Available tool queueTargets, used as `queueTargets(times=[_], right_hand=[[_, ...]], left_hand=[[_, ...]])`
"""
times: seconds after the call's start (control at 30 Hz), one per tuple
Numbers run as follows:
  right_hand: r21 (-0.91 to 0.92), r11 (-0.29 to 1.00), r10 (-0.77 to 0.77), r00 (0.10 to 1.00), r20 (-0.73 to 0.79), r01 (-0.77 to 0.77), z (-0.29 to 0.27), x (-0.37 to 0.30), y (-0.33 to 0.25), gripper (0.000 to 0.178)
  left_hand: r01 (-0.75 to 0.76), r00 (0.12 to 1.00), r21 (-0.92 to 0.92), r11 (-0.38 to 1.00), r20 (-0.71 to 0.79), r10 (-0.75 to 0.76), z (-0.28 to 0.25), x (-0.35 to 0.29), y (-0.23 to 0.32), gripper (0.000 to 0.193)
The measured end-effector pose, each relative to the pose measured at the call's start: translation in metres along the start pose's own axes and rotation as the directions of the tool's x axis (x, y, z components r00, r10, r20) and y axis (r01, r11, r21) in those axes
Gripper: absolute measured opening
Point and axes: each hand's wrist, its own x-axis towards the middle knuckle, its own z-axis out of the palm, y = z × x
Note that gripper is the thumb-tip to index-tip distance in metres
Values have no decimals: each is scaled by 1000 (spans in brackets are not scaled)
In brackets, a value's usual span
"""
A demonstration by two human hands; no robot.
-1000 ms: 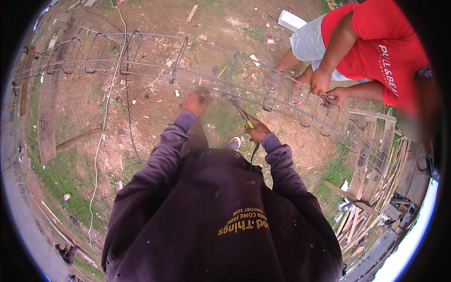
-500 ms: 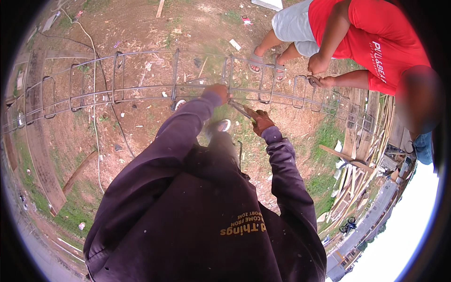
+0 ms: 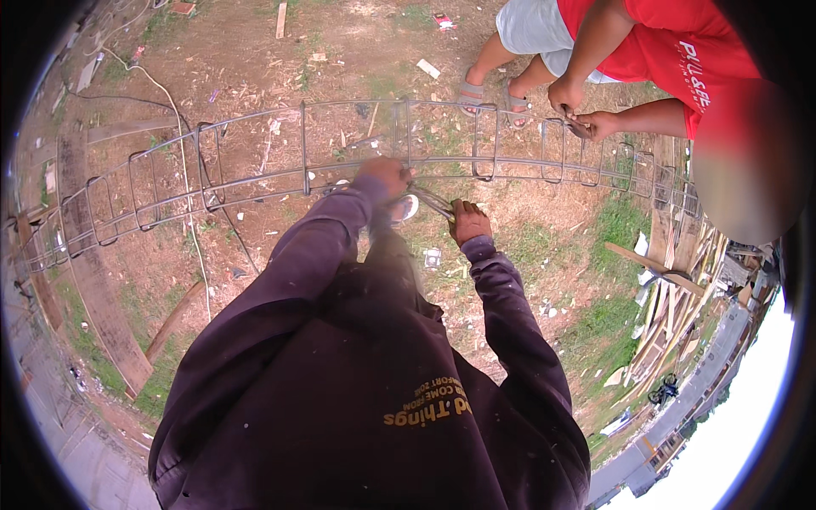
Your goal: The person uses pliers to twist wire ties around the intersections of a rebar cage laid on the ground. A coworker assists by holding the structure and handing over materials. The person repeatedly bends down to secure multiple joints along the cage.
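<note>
A long rebar cage of thin steel bars and rectangular stirrups runs from left to right in front of me. My left hand is closed at its near bar, beside a stirrup; the fingertips are partly hidden. In my right hand, with fingers wrapped round the handles, is a pair of pincers. Their jaws reach the bar right next to my left hand. Any tie wire there is too small to make out.
At the upper right a co-worker in a red shirt holds a dark hand tool at the cage. Planks lie on the left, near a pale cable. A timber pile lies on the right.
The view has shifted slightly, so the cage ends sit differently. My right hand now grips the pincers' handles closer together. The co-worker's hands have come together at the tool.
</note>
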Motion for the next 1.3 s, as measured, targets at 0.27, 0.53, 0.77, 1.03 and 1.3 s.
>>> queueTargets(times=[0.27,0.53,0.77,1.03,1.3], right_hand=[[37,973,-232,969,83,230,4,47,52,43],[654,680,-57,865,498,-332,26,-3,13,21],[793,116,-112,785,609,-598,18,-29,-39,35],[76,973,214,974,70,-219,-19,-31,-35,47],[3,991,-136,986,92,136,2,32,59,39]], left_hand=[[55,998,5,998,-33,-55,1,3,3,58],[82,995,6,997,-52,-81,-1,7,1,58],[95,994,11,995,-59,-94,4,7,0,61],[64,998,-22,998,-23,-65,2,1,2,58],[56,998,-57,997,-16,-57,9,-4,3,54]])
